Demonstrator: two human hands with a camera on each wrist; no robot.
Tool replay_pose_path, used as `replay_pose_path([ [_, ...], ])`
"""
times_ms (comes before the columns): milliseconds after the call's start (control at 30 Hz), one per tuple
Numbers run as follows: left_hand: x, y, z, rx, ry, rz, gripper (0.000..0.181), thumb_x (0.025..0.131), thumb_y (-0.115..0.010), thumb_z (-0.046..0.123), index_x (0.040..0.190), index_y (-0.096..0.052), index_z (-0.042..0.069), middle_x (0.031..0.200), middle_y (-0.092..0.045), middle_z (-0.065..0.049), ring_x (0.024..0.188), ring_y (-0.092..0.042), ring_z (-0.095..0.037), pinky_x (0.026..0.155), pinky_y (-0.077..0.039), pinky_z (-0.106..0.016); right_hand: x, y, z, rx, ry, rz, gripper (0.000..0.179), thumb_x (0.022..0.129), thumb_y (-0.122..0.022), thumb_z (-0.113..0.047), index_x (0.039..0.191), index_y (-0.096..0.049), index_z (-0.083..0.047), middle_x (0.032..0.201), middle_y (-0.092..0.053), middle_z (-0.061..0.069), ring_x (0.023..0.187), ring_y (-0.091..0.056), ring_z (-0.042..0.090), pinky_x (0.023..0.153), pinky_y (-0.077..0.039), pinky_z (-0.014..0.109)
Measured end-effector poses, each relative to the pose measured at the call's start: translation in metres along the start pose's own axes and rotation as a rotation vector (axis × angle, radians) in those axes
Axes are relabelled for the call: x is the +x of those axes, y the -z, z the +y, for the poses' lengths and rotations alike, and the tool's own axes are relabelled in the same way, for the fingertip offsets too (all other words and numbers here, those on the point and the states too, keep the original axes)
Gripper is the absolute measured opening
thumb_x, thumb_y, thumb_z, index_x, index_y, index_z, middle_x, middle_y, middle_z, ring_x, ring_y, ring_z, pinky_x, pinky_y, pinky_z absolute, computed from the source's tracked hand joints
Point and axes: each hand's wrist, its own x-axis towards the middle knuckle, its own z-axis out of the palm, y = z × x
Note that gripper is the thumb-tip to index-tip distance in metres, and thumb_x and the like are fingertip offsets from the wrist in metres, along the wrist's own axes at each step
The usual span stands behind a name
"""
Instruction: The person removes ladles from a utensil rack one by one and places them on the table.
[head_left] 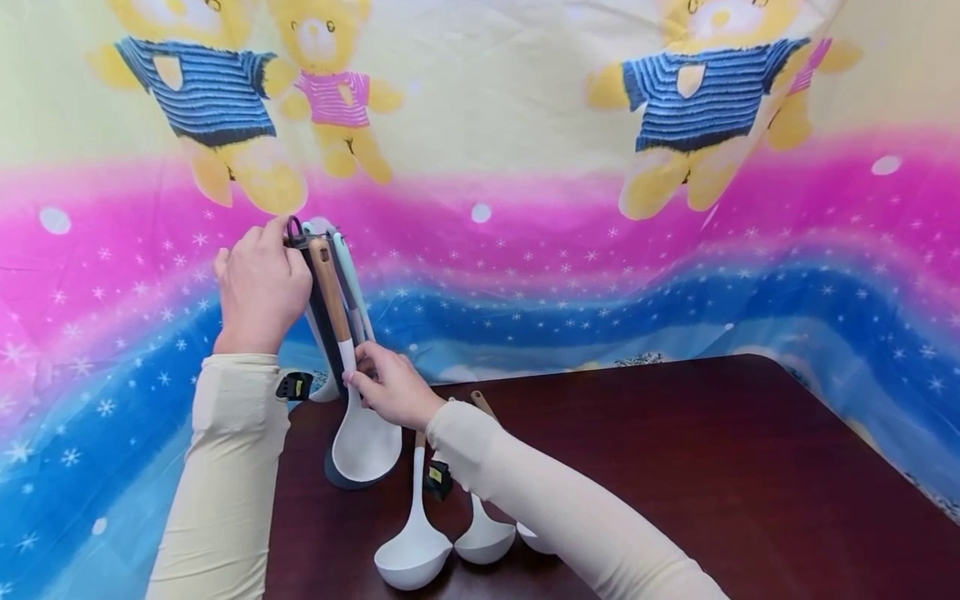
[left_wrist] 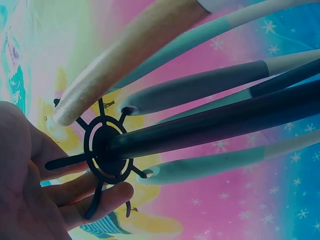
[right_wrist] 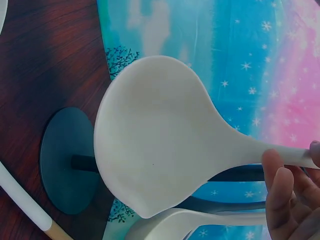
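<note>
A black utensil stand with a spoked hook ring [left_wrist: 105, 150] on top stands at the table's left. My left hand [head_left: 262, 279] holds that ring, its fingers among the spokes in the left wrist view. My right hand [head_left: 397, 387] pinches the white neck of a ladle [right_wrist: 155, 125] with a wooden handle [head_left: 330, 287]. The ladle hangs upright, bowl down, before the pole. Its handle end lies over a hook tip; whether it is hooked I cannot tell. Grey-handled [left_wrist: 200, 87] and mint-handled [left_wrist: 210, 165] utensils hang around the pole. The stand's round base [right_wrist: 65, 165] is on the table.
Three white ladles lie near the front of the dark wood table [head_left: 675, 467]: one ladle [head_left: 412, 562] at left, another ladle [head_left: 486, 542] beside it, and a third ladle [head_left: 531, 537] partly behind my right sleeve. A bear-print cloth [head_left: 480, 275] hangs behind.
</note>
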Motion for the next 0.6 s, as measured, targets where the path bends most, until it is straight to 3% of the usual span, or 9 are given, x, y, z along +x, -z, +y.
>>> replay_pose_path([
  [200, -0.001, -0.001, 0.002, 0.012, 0.003, -0.018, 0.051, 0.104, -0.028, 0.019, 0.151, -0.039, 0.004, 0.124, -0.054, -0.031, 0.123, -0.048, -0.05, 0.118, -0.01, -0.066, -0.008, 0.003, -0.002, -0.033, 0.012, 0.01, 0.02, 0.104, -0.054, -0.025, 0.12, -0.054, -0.013, 0.102, -0.07, 0.001, 0.071, -0.066, 0.013, 0.067, -0.053, 0.022],
  [367, -0.002, -0.001, 0.001, 0.028, 0.011, -0.052, 0.051, 0.105, -0.029, 0.019, 0.155, -0.033, 0.005, 0.134, -0.05, -0.032, 0.13, -0.043, -0.05, 0.117, -0.007, -0.067, -0.016, 0.007, -0.004, -0.022, 0.037, 0.01, 0.019, 0.104, -0.055, -0.025, 0.12, -0.055, -0.014, 0.106, -0.07, 0.006, 0.07, -0.063, 0.008, 0.069, -0.053, 0.022],
  [600, -0.003, -0.001, 0.001, 0.037, 0.005, -0.042, 0.051, 0.106, -0.031, 0.017, 0.155, -0.032, 0.004, 0.132, -0.051, -0.034, 0.123, -0.035, -0.05, 0.109, -0.025, -0.064, -0.032, 0.018, -0.007, 0.003, 0.073, 0.013, 0.022, 0.103, -0.056, -0.021, 0.122, -0.055, -0.011, 0.106, -0.071, 0.007, 0.073, -0.065, 0.012, 0.07, -0.054, 0.023],
])
